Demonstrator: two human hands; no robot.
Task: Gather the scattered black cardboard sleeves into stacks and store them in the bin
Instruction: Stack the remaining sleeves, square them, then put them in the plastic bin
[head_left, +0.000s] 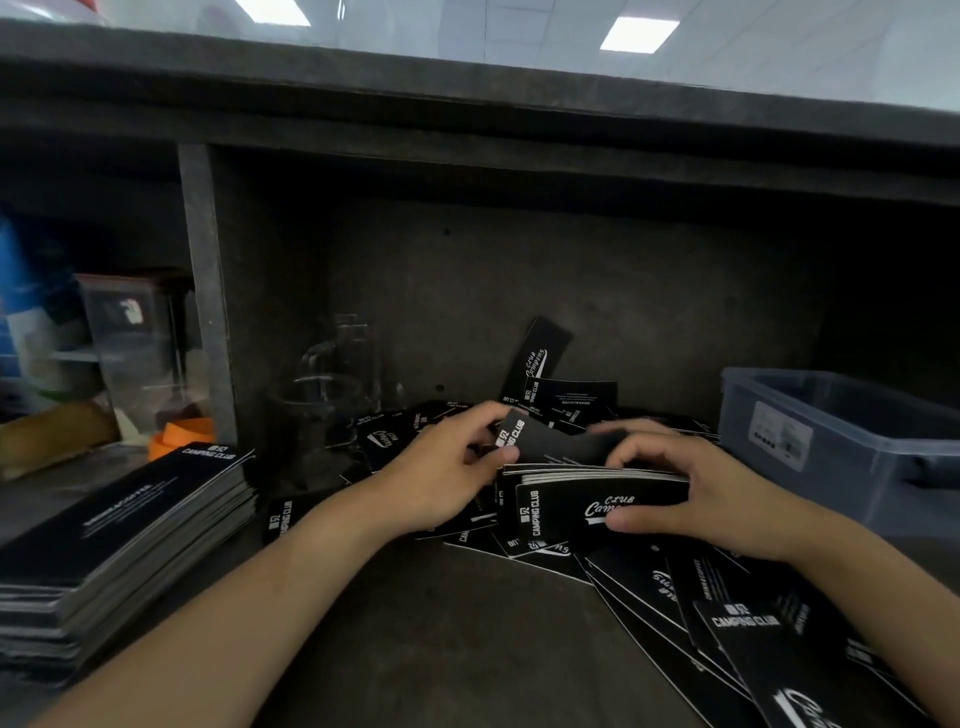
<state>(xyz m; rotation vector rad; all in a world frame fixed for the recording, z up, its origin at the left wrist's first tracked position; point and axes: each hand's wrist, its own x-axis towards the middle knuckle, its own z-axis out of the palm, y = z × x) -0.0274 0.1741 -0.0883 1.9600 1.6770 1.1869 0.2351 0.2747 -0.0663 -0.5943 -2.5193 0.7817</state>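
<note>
The right hand (711, 493) gripped a small stack (597, 501) of black cardboard sleeves that stood on its long edge. The fingers were curled over the top of it and the thumb pressed on its front face. The left hand (441, 473) pinched a single sleeve (545, 441) between thumb and fingers, just behind the small stack and touching its top edge. Both hands were over the middle of the dark shelf (441, 623), close together.

Under and around the hands lay the loose sleeves (675, 587), overlapping in a disorderly heap that spread toward the right front corner. One more sleeve (540, 353) leaned tilted against the back wall. A tall stack (135, 535) of sleeves lay flat at the left, well apart from the hands. The bin (831, 467), of bluish clear plastic, stood at the right, near the right hand but not touching it; its inside was not visible.

The single sleeve carried "CAMPING CLUB" in white capitals. The front of the small stack showed the same words, and beside them "Camping Club" in script, partly covered by the thumb. The top of the tall stack also read "CAMPING CLUB"; a fainter line there was too blurred to read. The label on the bin was not readable.
</note>
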